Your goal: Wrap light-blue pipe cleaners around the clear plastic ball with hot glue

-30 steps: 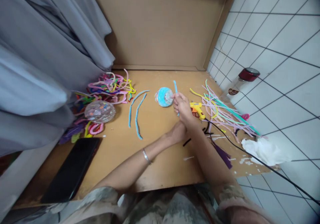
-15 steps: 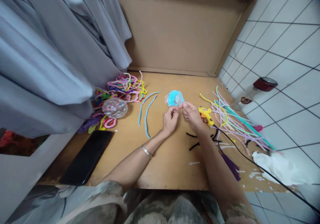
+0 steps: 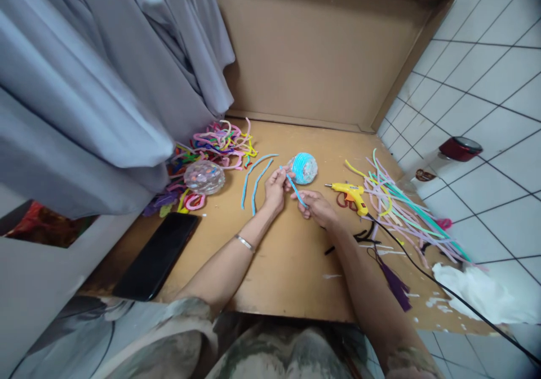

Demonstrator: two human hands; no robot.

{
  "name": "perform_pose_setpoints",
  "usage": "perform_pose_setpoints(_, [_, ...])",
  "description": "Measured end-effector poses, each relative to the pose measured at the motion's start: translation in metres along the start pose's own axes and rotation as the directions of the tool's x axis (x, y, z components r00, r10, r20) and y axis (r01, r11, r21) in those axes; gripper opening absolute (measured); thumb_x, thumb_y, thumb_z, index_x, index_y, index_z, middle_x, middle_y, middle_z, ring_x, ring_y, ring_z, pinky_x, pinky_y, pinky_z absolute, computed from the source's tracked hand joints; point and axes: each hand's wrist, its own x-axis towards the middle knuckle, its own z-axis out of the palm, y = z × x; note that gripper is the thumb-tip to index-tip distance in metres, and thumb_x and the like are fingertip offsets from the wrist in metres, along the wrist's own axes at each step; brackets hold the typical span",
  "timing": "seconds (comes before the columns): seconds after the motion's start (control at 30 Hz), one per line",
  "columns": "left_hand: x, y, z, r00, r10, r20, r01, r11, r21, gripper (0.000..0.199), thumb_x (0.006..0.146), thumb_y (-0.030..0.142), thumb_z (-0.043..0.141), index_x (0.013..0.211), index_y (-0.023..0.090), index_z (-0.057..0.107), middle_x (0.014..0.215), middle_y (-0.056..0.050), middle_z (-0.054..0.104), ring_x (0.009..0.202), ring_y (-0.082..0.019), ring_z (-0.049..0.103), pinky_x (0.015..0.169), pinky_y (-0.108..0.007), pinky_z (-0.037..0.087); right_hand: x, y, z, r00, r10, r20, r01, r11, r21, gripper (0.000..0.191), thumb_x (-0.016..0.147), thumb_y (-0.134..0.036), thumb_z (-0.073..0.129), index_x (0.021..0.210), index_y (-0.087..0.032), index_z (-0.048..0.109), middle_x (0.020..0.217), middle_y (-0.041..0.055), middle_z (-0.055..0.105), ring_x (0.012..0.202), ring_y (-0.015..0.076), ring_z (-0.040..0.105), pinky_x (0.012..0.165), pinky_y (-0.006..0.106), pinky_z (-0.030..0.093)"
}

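My left hand (image 3: 276,188) pinches the upper end of a short blue pipe cleaner (image 3: 296,191). The lower end lies in the closed fingers of my right hand (image 3: 316,207). Just beyond my fingers sits a clear ball-like object wrapped with blue pipe cleaner (image 3: 303,168). Two more blue pipe cleaners (image 3: 246,181) lie to the left of my left hand. On the right, a yellow glue gun (image 3: 354,194) rests on its side, its nozzle pointing left and its black cord running to the lower right.
At left are a clear round object (image 3: 204,177), a heap of coloured pipe cleaners (image 3: 224,139) and a black phone (image 3: 156,258). Long pipe cleaners (image 3: 401,204), a purple tassel (image 3: 394,286), white tissue (image 3: 469,294) and a red-lidded jar (image 3: 460,149) stand right. Cardboard (image 3: 321,58) backs the table.
My hands have drawn back from the wrapped object and moved apart, with the blue pipe cleaner now showing between them. The right hand came lower. The view shifted slightly.
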Motion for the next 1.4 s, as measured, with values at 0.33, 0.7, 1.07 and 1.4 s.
perform_pose_setpoints(0.33, [0.011, 0.001, -0.008, 0.991, -0.077, -0.11, 0.074, 0.997, -0.031, 0.015, 0.082, 0.028, 0.067, 0.086, 0.014, 0.063, 0.062, 0.003, 0.063, 0.041, -0.002, 0.04, 0.043, -0.015, 0.031, -0.005, 0.003, 0.011, 0.994, 0.068, 0.089, -0.048, 0.977, -0.208, 0.032, 0.078, -0.048, 0.056, 0.086, -0.017, 0.056, 0.045, -0.0083, 0.052, 0.031, 0.0057, 0.033, 0.034, 0.018, 0.022])
perform_pose_setpoints(0.7, [0.006, -0.002, 0.0, 0.989, -0.1, -0.11, 0.098, 0.995, -0.02, 0.012, 0.085, 0.025, 0.06, 0.081, 0.014, 0.06, 0.045, 0.009, 0.043, 0.035, -0.003, 0.028, 0.038, -0.015, 0.02, -0.019, -0.006, 0.002, 0.983, 0.098, 0.156, -0.049, 0.954, -0.296, 0.029, 0.081, -0.048, 0.049, 0.077, -0.019, 0.053, 0.037, -0.0111, 0.043, 0.027, 0.0055, 0.027, 0.03, 0.018, 0.021])
perform_pose_setpoints(1.07, [0.004, 0.0, -0.002, 0.991, -0.06, -0.12, 0.055, 0.998, -0.043, 0.012, 0.079, 0.025, 0.066, 0.084, 0.015, 0.063, 0.061, 0.004, 0.06, 0.041, -0.002, 0.037, 0.042, -0.016, 0.027, -0.022, -0.004, -0.004, 0.992, 0.088, 0.09, -0.064, 0.97, -0.233, 0.031, 0.079, -0.05, 0.053, 0.079, -0.019, 0.055, 0.038, -0.0095, 0.047, 0.028, 0.0056, 0.031, 0.032, 0.018, 0.021])
perform_pose_setpoints(1.4, [-0.006, -0.007, 0.003, 0.997, -0.051, -0.053, 0.05, 0.998, -0.031, 0.024, 0.066, 0.032, 0.076, 0.082, 0.014, 0.072, 0.066, 0.002, 0.064, 0.049, -0.003, 0.042, 0.046, -0.016, 0.03, -0.016, 0.0, -0.003, 0.998, 0.051, 0.036, -0.054, 0.996, 0.076, 0.036, 0.07, -0.038, 0.074, 0.099, -0.02, 0.061, 0.08, 0.0025, 0.071, 0.069, 0.0123, 0.065, 0.067, 0.026, 0.05])
